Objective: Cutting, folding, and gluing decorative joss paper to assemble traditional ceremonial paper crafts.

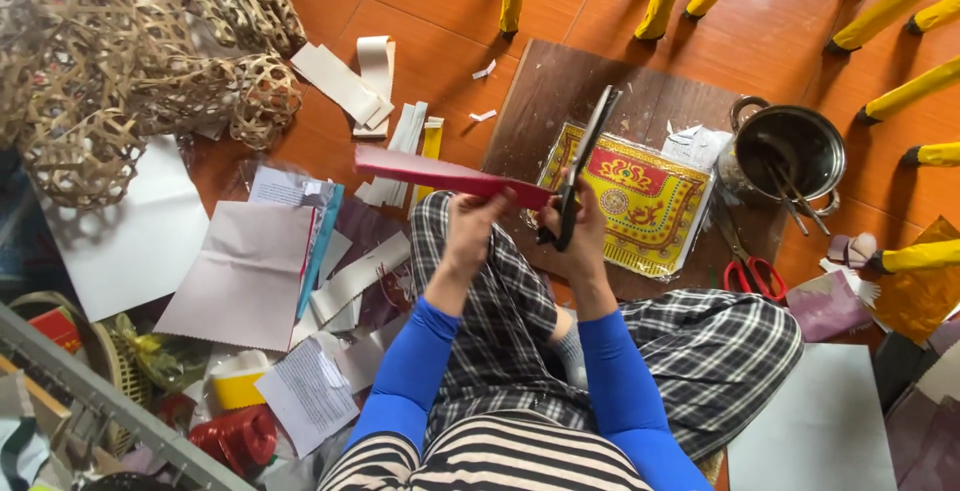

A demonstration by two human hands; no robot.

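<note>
My left hand grips one end of a long red paper strip that reaches out to the left above my knee. My right hand holds black scissors, their blades pointing up and away and meeting the strip's near end. Both arms wear blue sleeves. Under my hands, a yellow and red ornate printed sheet lies on a dark wooden board on the orange tile floor.
Woven bamboo frames fill the upper left. White and grey paper sheets and strips litter the floor to my left. A metal pot with sticks and red-handled scissors sit to the right. Yellow furniture legs stand beyond.
</note>
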